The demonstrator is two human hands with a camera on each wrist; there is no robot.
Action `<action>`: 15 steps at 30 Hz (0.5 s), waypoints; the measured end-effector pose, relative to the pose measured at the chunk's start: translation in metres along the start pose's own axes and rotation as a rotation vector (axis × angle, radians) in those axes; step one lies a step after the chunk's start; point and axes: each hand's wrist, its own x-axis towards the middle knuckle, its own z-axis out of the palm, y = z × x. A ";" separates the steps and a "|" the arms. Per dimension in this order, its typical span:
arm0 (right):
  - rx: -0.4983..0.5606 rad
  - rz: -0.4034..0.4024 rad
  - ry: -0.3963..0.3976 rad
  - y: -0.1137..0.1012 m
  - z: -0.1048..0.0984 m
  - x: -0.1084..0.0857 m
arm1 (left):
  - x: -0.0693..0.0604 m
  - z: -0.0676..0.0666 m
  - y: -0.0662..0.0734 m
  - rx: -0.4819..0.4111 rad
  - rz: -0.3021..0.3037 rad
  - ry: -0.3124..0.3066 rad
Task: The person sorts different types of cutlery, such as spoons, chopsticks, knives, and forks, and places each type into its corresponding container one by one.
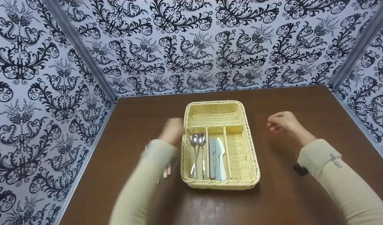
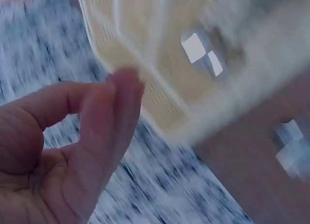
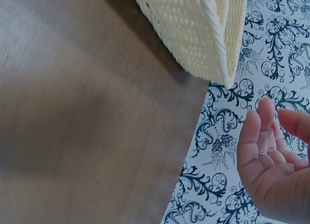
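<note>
My left hand (image 1: 172,129), blurred, is over the left rim of a cream woven cutlery basket (image 1: 221,184). Up close in the left wrist view, its thumb and fingertips come together with nothing visible between them. Spoons (image 1: 201,139) with shiny bowls lie in the basket's left compartment. Beside them, the middle compartment holds knives (image 1: 218,159) in grey, pale blue and white. My right hand (image 1: 282,122) hovers right of the basket, its fingers loosely bent around nothing. Left of the basket, pink and pale handles (image 1: 169,170) poke out from behind my left sleeve.
The basket stands on a brown wooden table (image 1: 282,200). Its right compartment and wide back compartment show bare weave. A small black object (image 1: 300,170) lies partly behind my right sleeve. Walls with black-and-white scroll patterns (image 1: 203,47) enclose the table's back and sides.
</note>
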 end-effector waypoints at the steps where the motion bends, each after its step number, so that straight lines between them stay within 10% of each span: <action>1: -0.004 0.004 0.000 0.002 -0.002 0.000 | 0.002 -0.010 -0.016 0.056 -0.048 0.019; 4: -0.017 0.016 0.004 0.006 -0.007 -0.001 | 0.046 0.009 -0.119 0.226 -0.087 0.120; 9: 0.003 0.029 -0.018 0.011 -0.008 0.000 | 0.119 0.084 -0.304 0.216 -0.247 0.173; 11: 0.013 0.030 -0.026 0.013 -0.007 0.000 | 0.113 0.093 -0.327 0.188 -0.317 0.124; 15: 0.013 0.036 -0.019 0.015 -0.009 0.000 | 0.066 0.077 -0.289 0.134 -0.389 0.040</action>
